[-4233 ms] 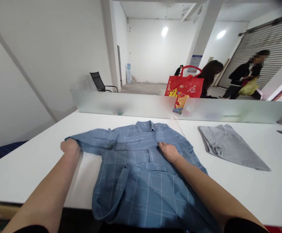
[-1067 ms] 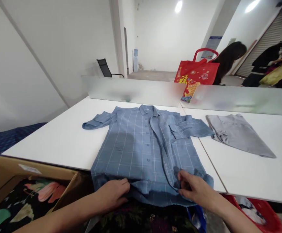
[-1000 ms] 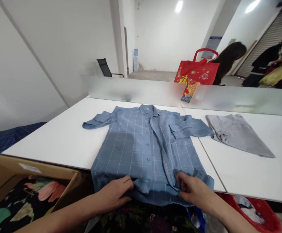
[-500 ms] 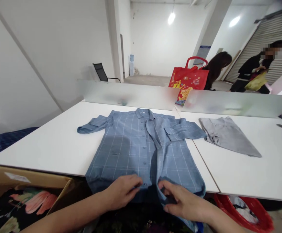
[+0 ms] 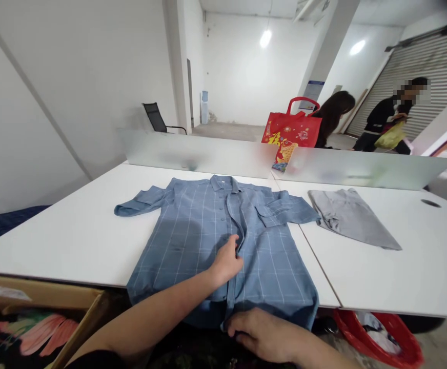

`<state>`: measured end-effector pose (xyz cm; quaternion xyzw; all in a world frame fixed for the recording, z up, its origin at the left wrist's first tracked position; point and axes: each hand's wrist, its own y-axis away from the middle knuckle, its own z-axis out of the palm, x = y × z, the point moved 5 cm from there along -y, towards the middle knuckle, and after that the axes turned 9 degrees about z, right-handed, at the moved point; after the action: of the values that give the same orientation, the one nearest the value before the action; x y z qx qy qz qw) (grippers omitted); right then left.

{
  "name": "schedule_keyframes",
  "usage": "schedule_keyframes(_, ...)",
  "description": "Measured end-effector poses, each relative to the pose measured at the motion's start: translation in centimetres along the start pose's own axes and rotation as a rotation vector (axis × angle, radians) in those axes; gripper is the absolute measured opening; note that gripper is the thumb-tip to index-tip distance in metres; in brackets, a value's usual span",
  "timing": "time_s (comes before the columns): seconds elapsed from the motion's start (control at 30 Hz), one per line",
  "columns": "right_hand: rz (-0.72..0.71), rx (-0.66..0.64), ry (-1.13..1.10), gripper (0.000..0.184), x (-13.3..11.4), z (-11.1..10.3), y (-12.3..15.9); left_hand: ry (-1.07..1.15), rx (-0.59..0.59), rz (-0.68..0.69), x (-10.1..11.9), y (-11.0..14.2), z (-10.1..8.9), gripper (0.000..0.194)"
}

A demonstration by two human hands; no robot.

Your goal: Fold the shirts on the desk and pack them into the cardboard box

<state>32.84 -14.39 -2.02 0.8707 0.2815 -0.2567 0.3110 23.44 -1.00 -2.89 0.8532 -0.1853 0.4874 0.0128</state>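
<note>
The left hand (image 5: 227, 262) and right hand (image 5: 261, 333) are bare, like the forearms (image 5: 169, 308). A short black sleeve (image 5: 95, 360) shows at the near left. Near the centre, black clothing (image 5: 192, 354) carries a faint pattern, too dim to read.

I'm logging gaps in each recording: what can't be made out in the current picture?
All in the head view:
Left hand and right hand: each hides whether it pinches the shirt.
Shirt's lower edge: partly hidden behind the right hand.
Collar label: too small to read.
Cardboard box: cut off by the left and bottom edges.
Green shape: blurred by the frosted panel.
</note>
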Motion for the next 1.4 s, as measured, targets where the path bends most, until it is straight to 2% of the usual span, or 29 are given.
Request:
schedule_keyframes(0.1, 0.09, 0.042, 0.076, 0.037, 3.2, 1.6, -1.0, 0.043, 0.071, -0.023, -1.2, -1.1, 0.1, 0.059)
schedule_keyframes(0.23, 0.278, 0.028, 0.164, 0.033, 7.8, 4.1, -1.7, 0.206, 0.143, -0.068, -2.8, -1.5, 0.0, 0.037)
schedule_keyframes(0.3, 0.334, 0.0, 0.168, 0.034, 9.0, 4.4, -1.1, 0.321, 0.168, -0.094, -3.1, -1.4, -0.1, 0.022)
schedule_keyframes(0.37, 0.319, -0.012, 0.138, 0.035, 8.7, 3.6, 0.0, 0.425, 0.161, -0.123, -3.0, -1.1, -0.3, 0.015)
schedule_keyframes(0.47, 0.202, -0.012, 0.009, 0.034, 6.2, 0.4, 2.3, 0.604, 0.077, -0.168, -2.7, -0.6, -0.5, 0.034)
schedule_keyframes(0.57, 0.079, 0.057, -0.197, 0.034, 3.8, -4.3, 4.4, 0.661, 0.028, -0.208, -2.9, -0.1, -1.7, 0.032)
schedule_keyframes(0.63, 0.085, 0.266, -0.293, 0.029, 4.3, -8.1, 5.1, 0.456, 0.005, -0.224, -3.6, -0.1, -3.3, 0.019)
schedule_keyframes(0.73, 0.187, 0.708, -0.249, 0.026, 7.7, -13.8, 4.9, -0.051, 0.029, -0.119, -4.3, -1.0, -6.7, 0.003)
schedule_keyframes(0.8, 0.249, 0.919, -0.14, 0.025, 10.2, -17.1, 3.4, -0.327, 0.084, 0.028, -4.3, -2.4, -8.9, 0.009)
schedule_keyframes(0.87, 0.305, 1.021, -0.021, 0.027, 12.0, -19.9, 0.8, -0.517, 0.108, 0.152, -4.7, -4.1, -10.6, 0.02)
schedule_keyframes(0.93, 0.34, 1.055, 0.101, 0.031, 13.2, -22.3, -2.5, -0.677, 0.093, 0.192, -5.8, -6.0, -11.8, 0.032)
schedule_keyframes(1.0, 0.356, 1.063, 0.177, 0.037, 13.9, -24.1, -6.0, -0.809, 0.052, 0.138, -7.6, -8.0, -12.7, 0.043)
schedule_keyframes(1.07, 0.42, 1.022, 0.239, 0.045, 14.9, -25.2, -9.1, -0.875, -0.006, 0.048, -9.6, -9.7, -13.3, 0.05)
schedule_keyframes(1.13, 0.542, 0.933, 0.327, 0.049, 16.2, -25.6, -11.5, -0.895, -0.038, -0.015, -11.3, -11.1, -13.8, 0.054)
schedule_keyframes(1.23, 0.684, 0.826, 0.425, 0.05, 18.3, -25.6, -13.1, -0.911, -0.051, -0.047, -13.1, -12.8, -14.1, 0.058)
schedule_keyframes(1.4, 0.69, 0.814, 0.435, 0.054, 20.4, -26.7, -13.8, -0.956, -0.044, -0.045, -15.3, -15.9, -14.0, 0.06)
